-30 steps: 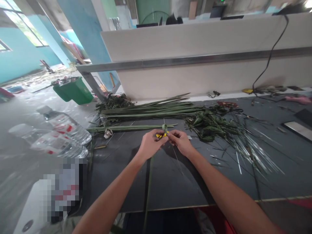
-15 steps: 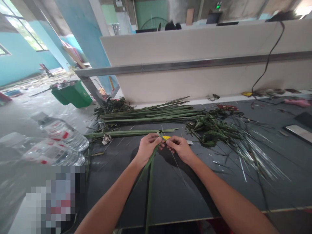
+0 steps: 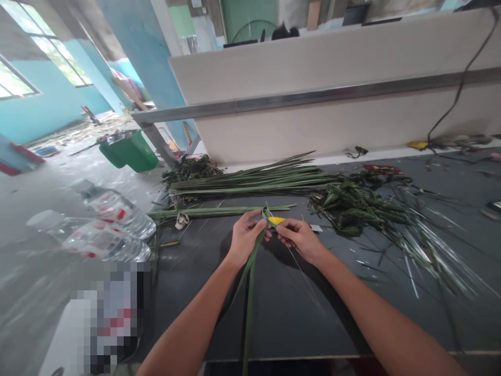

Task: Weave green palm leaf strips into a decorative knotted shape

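Note:
Over the middle of the dark table my left hand pinches a long green leaf strip, whose tails hang down toward the front edge. The strip bends into a small loop at the top, between the hands. My right hand has its thumb and fingers closed on the strip's other end, right of the loop. Just behind the fingertips lies a yellow thing with a toothed edge; whether a finger touches it I cannot tell. A thin pale strand runs down from my right hand.
Long green leaves lie across the back of the table. Folded leaf pieces and clear thin rods are heaped at the right. Two water bottles stand at the left, with a green bin beyond. A white partition rises behind.
The whole view has shifted, so everything sits slightly further right. Both hands keep their grip, and the loop at the top of the strip shows a little more openly.

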`<control>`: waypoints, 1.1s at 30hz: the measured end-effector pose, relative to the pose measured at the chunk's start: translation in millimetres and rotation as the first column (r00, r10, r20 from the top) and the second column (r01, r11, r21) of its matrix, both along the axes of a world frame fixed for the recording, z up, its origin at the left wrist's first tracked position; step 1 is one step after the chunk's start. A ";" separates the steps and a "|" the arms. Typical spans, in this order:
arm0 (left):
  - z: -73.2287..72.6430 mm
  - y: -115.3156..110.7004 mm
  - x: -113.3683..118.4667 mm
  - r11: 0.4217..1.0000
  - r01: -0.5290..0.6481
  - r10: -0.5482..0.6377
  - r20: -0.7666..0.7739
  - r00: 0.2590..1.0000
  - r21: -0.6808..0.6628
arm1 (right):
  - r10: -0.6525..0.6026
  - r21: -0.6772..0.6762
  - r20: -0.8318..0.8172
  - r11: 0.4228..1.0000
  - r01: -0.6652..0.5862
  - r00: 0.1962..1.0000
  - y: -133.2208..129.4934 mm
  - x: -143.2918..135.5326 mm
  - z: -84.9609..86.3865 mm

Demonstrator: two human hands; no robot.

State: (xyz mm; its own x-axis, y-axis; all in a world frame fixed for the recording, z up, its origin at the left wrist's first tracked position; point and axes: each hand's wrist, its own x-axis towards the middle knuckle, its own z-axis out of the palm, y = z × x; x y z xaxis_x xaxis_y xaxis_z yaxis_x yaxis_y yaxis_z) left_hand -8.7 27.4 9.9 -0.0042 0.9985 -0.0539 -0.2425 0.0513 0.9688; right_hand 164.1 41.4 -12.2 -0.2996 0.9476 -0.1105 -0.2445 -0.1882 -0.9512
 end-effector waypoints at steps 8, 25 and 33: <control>0.5 -1.2 -0.3 0.999 0.035 -0.035 0.002 0.999 -0.039 | 0.007 0.000 0.007 1.000 -0.007 1.000 0.3 2.3 2.4; -1.2 8.3 -2.8 0.992 -0.098 0.102 -0.040 0.994 0.073 | 0.077 -0.030 0.014 0.997 -0.076 0.997 -0.1 1.8 2.3; 2.9 7.2 -3.7 0.992 -0.128 0.129 -0.028 0.991 0.023 | 0.107 -0.015 0.032 0.994 -0.107 0.994 -1.4 5.1 1.5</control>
